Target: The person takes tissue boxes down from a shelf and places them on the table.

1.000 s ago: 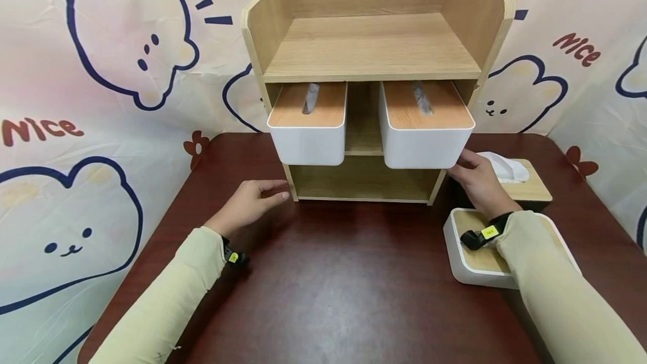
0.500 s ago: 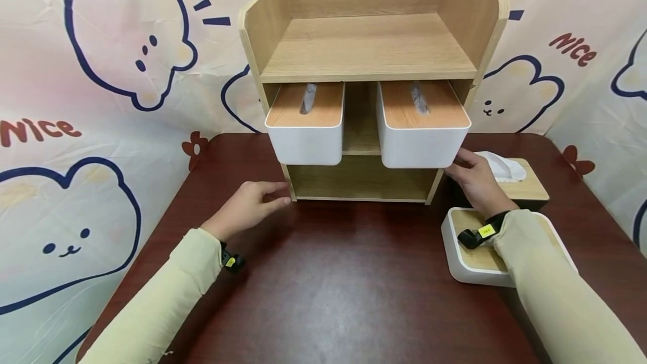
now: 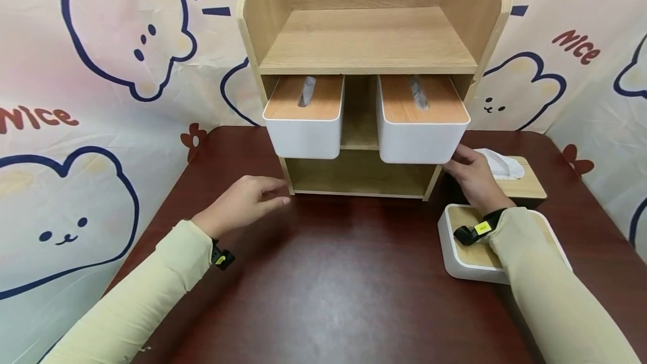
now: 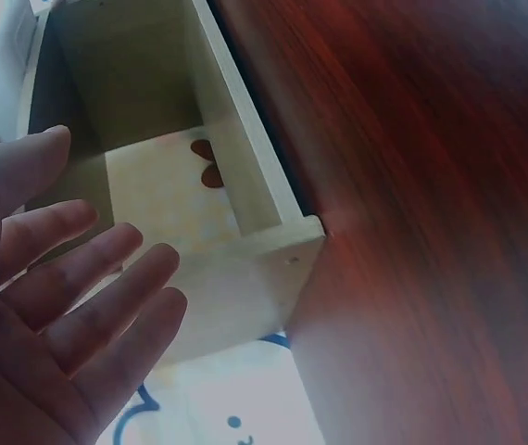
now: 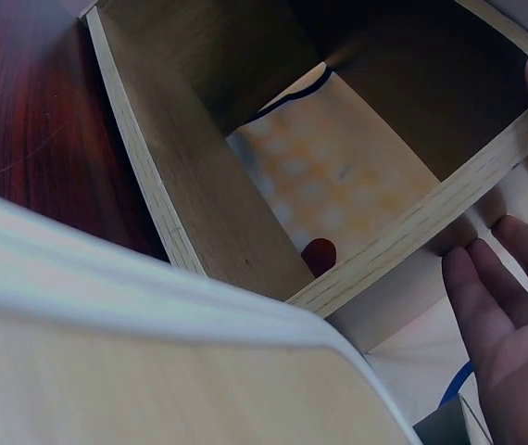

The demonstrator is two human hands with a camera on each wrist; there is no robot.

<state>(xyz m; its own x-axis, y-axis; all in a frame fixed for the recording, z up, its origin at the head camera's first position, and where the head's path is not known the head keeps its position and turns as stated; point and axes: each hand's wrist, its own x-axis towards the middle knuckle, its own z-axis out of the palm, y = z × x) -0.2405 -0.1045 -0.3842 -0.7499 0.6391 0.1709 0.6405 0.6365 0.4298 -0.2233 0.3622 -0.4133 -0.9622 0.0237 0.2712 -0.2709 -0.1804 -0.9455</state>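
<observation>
A light wooden shelf unit (image 3: pixel 364 67) stands on a dark red-brown table. Two white tissue boxes with wooden lids, the left box (image 3: pixel 303 138) and the right box (image 3: pixel 423 142), jut out of its middle level. My left hand (image 3: pixel 242 202) is beside the unit's lower left front edge, fingers spread and holding nothing. At the lower right side is my right hand (image 3: pixel 477 181); in the right wrist view its fairly straight fingers (image 5: pixel 468 278) touch the outer side panel, with the thumb by the front edge. Part of that hand's far side is hidden in the head view.
Under my right wrist lies a low white box with a wooden lid (image 3: pixel 465 257). Behind it, a dark box with a wooden top (image 3: pixel 525 184) holds a white tissue (image 3: pixel 502 164). A printed cloth (image 3: pixel 101 128) hangs behind and beside the table (image 3: pixel 333 296).
The head view has tilted slightly, so the unit sits a little higher in it. My left forearm has shifted slightly leftward in view. Right hand, boxes and unit keep their places.
</observation>
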